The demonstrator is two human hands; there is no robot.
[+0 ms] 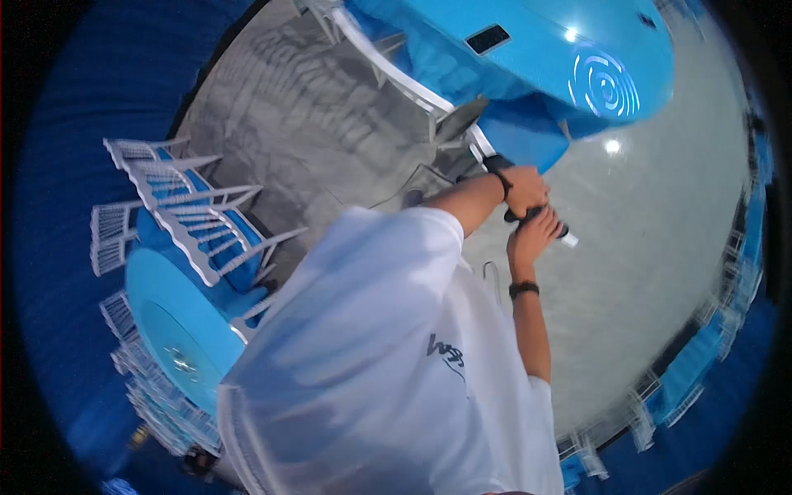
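Note:
Both arms reach forward from the white T-shirt to a black handheld tool [495, 163] with a pale, light-coloured tip; its exact kind does not show. My left hand [525, 188] is closed around its body, toward the dark end. Just behind, my right hand [536, 233] wraps around the part by the pale tip. Each wrist wears a black band. The tool's dark end lies against or just in front of a white chair frame [398, 77] beside a blue seat [528, 136]; whether they touch I cannot tell.
Ahead stands a blue-covered table [536, 33] bearing a black rectangle [487, 39] and bright rings of light. White slatted chairs [177, 210] and a round blue table [186, 309] are at left. More furniture [693, 363] lines the right. A thin dark cable [388, 200] crosses the grey floor.

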